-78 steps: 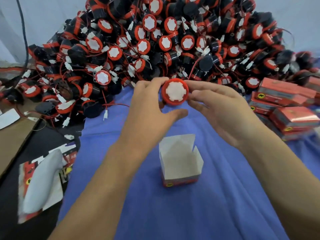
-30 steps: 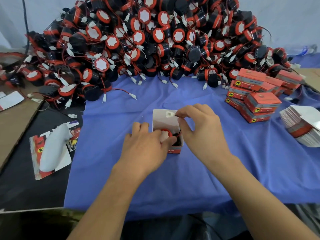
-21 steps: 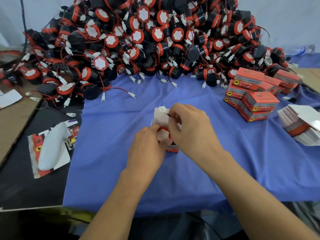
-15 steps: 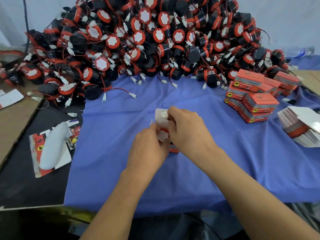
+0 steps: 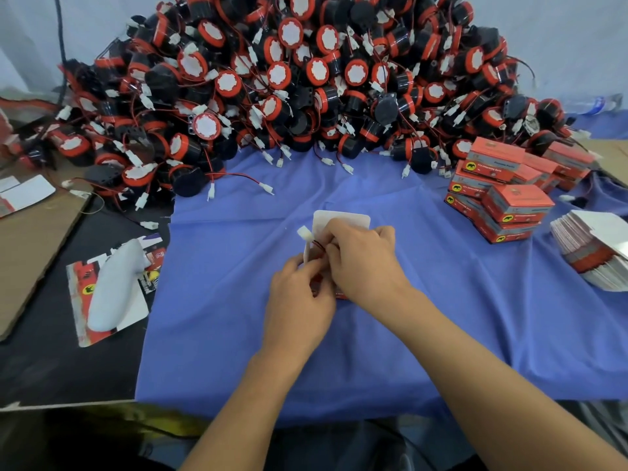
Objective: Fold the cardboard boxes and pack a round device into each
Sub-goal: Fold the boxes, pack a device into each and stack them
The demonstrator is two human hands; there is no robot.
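At the middle of the blue cloth (image 5: 238, 334): small cardboard box (image 5: 339, 219) standing upright, white lid flap raised at its far side, mostly covered by both hands. Gripped at the left wall by the left hand (image 5: 299, 297), fingers curled. Covered from above by the right hand (image 5: 362, 263), fingers curled over the open mouth, thumb and forefinger pinching a red lead (image 5: 318, 245). White connector (image 5: 304, 233) sticking out just past the left wall, outside the box. Under the hands, hidden: the device on that lead.

Along the far edge: big pile of round devices (image 5: 306, 79), black and red, leads spilling onto the cloth. Toward the right edge: closed red boxes (image 5: 509, 202), stacked. Just beside them, at the edge itself: flat box blanks (image 5: 591, 253) in a stack.

Off the left edge: white object (image 5: 112, 287) lying on a printed card (image 5: 78, 280). Brown cardboard sheet (image 5: 30, 246) beyond.
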